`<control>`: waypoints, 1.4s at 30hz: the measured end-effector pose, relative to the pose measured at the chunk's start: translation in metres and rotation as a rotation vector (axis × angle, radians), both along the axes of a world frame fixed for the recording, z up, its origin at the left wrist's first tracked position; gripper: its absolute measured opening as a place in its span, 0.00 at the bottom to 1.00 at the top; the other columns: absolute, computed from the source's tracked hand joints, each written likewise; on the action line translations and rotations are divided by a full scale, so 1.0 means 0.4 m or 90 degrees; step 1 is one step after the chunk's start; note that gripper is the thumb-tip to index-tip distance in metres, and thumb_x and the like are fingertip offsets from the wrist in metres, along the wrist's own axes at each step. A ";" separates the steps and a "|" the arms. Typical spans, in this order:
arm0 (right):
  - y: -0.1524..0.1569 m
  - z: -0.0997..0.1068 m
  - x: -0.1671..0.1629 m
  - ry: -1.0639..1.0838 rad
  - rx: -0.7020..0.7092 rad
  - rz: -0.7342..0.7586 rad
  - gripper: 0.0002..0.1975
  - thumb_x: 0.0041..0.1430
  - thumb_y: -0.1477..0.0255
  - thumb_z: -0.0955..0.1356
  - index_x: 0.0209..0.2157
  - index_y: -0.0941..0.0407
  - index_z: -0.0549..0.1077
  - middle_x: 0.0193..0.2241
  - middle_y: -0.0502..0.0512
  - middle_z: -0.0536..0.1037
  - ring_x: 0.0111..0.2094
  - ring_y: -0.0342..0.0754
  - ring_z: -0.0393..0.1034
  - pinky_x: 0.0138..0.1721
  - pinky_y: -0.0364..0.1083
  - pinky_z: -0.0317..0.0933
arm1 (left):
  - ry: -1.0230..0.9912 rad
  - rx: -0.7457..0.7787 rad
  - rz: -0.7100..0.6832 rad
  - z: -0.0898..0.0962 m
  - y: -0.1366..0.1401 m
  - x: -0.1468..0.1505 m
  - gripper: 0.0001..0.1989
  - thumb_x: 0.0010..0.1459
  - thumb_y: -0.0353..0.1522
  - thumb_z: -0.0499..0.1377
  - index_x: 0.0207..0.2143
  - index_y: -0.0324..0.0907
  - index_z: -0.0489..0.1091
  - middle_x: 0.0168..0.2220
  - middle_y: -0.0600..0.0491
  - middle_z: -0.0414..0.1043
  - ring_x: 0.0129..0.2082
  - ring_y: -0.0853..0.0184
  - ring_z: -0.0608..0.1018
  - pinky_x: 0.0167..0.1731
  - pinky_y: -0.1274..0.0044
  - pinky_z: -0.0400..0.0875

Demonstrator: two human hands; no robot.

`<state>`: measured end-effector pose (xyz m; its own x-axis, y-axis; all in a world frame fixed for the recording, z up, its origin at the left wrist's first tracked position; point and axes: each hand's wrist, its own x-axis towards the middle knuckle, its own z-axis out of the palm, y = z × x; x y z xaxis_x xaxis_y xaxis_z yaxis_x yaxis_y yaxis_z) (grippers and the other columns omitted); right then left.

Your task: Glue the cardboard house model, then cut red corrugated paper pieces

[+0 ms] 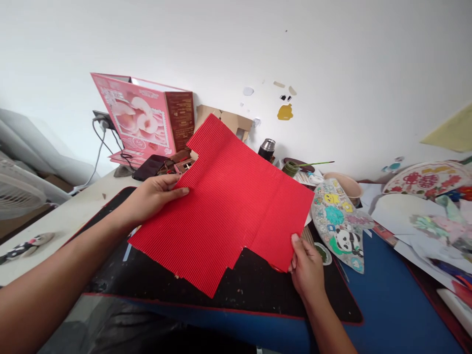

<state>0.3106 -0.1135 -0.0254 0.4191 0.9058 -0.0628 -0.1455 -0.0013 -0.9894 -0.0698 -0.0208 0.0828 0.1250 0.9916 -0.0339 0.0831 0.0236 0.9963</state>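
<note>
A red sheet of corrugated cardboard (pixel 224 201) is held up, tilted, above the black desk mat (pixel 265 290). Pieces are cut out of its edges, one at the upper left and others along the lower side. My left hand (pixel 157 196) pinches its left edge, thumb on the ribbed face. At the lower right corner, my right hand (pixel 308 263) grips the sheet with the thumb in front and the fingers mostly behind. The sheet hides part of the mat and whatever lies behind it.
A pink box (pixel 142 115) stands at the back left, near a phone (pixel 149 167). Behind the sheet are a thermos (pixel 267 148) and a green jar (pixel 290 168) with a brush (pixel 313 163). A panda-decorated piece (pixel 341 226) lies right; a fan (pixel 20 189) stands left.
</note>
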 end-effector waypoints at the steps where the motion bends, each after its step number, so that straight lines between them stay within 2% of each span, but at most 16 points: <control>1: 0.000 -0.001 -0.001 -0.002 0.000 0.002 0.33 0.51 0.42 0.80 0.22 0.53 0.66 0.11 0.39 0.59 0.10 0.39 0.56 0.11 0.39 0.54 | -0.009 -0.008 0.008 0.005 -0.002 0.000 0.18 0.48 0.42 0.78 0.38 0.43 0.84 0.34 0.50 0.86 0.35 0.57 0.86 0.37 0.69 0.84; 3: -0.001 -0.004 -0.003 -0.009 0.002 0.007 0.33 0.52 0.42 0.79 0.21 0.53 0.66 0.11 0.39 0.59 0.10 0.39 0.57 0.11 0.39 0.54 | -0.002 -0.007 0.025 0.012 -0.006 0.000 0.18 0.48 0.43 0.77 0.36 0.42 0.83 0.34 0.50 0.86 0.33 0.61 0.85 0.35 0.72 0.83; 8: -0.003 -0.011 -0.009 -0.040 0.000 0.028 0.33 0.55 0.42 0.78 0.20 0.53 0.66 0.11 0.40 0.60 0.10 0.39 0.59 0.12 0.39 0.55 | 0.122 0.040 0.059 0.016 -0.013 -0.001 0.18 0.47 0.46 0.77 0.33 0.42 0.83 0.33 0.53 0.86 0.28 0.66 0.81 0.28 0.78 0.78; 14: -0.009 -0.003 -0.018 -0.099 0.011 0.049 0.34 0.57 0.40 0.76 0.19 0.52 0.65 0.10 0.42 0.61 0.11 0.42 0.61 0.13 0.40 0.57 | -0.040 -0.080 0.076 0.001 -0.011 -0.011 0.28 0.35 0.48 0.82 0.35 0.43 0.84 0.30 0.51 0.87 0.29 0.60 0.86 0.31 0.73 0.84; 19: -0.010 -0.001 -0.021 -0.121 0.004 0.042 0.34 0.56 0.38 0.75 0.19 0.52 0.66 0.10 0.42 0.60 0.11 0.42 0.59 0.13 0.41 0.56 | -0.047 -0.102 0.079 -0.013 -0.009 -0.016 0.30 0.33 0.49 0.83 0.37 0.43 0.85 0.33 0.51 0.88 0.31 0.60 0.87 0.33 0.74 0.85; 24: -0.013 -0.012 -0.016 -0.068 -0.017 0.065 0.34 0.54 0.37 0.75 0.21 0.53 0.68 0.11 0.43 0.63 0.10 0.41 0.59 0.12 0.40 0.55 | -0.030 -0.111 0.091 0.003 -0.021 -0.003 0.32 0.28 0.51 0.83 0.35 0.43 0.85 0.30 0.52 0.87 0.27 0.62 0.85 0.31 0.75 0.84; 30: -0.025 -0.006 -0.019 -0.037 -0.006 0.111 0.32 0.56 0.39 0.76 0.25 0.55 0.72 0.13 0.45 0.68 0.12 0.41 0.62 0.14 0.38 0.55 | -0.032 -0.124 0.081 0.001 -0.035 -0.023 0.30 0.35 0.50 0.83 0.39 0.46 0.85 0.33 0.53 0.88 0.31 0.60 0.87 0.31 0.76 0.84; 33: -0.029 -0.002 -0.022 -0.026 0.001 0.137 0.32 0.57 0.40 0.76 0.25 0.55 0.71 0.13 0.45 0.68 0.12 0.40 0.62 0.14 0.38 0.53 | -0.029 -0.129 0.090 -0.004 -0.039 -0.034 0.30 0.35 0.50 0.83 0.40 0.48 0.85 0.34 0.53 0.89 0.31 0.57 0.87 0.29 0.74 0.84; 37: -0.034 -0.004 -0.032 0.016 0.048 0.204 0.32 0.64 0.42 0.73 0.25 0.56 0.71 0.15 0.48 0.71 0.13 0.40 0.64 0.15 0.38 0.54 | -0.066 -0.140 0.096 -0.004 -0.046 -0.024 0.31 0.37 0.49 0.82 0.43 0.48 0.84 0.34 0.53 0.88 0.29 0.58 0.87 0.30 0.73 0.84; 42: -0.037 -0.001 -0.067 0.074 0.086 0.333 0.31 0.66 0.41 0.71 0.41 0.59 0.80 0.20 0.49 0.75 0.13 0.41 0.67 0.15 0.38 0.55 | -0.149 -0.107 0.107 -0.021 -0.049 0.014 0.31 0.38 0.47 0.83 0.44 0.47 0.83 0.35 0.54 0.88 0.30 0.60 0.87 0.32 0.74 0.83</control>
<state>0.2837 -0.1284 -0.0258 -0.0923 0.9945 0.0489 -0.2683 0.0224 -0.9631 -0.0641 -0.0405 0.0743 -0.0163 0.9820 -0.1883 -0.1665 0.1830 0.9689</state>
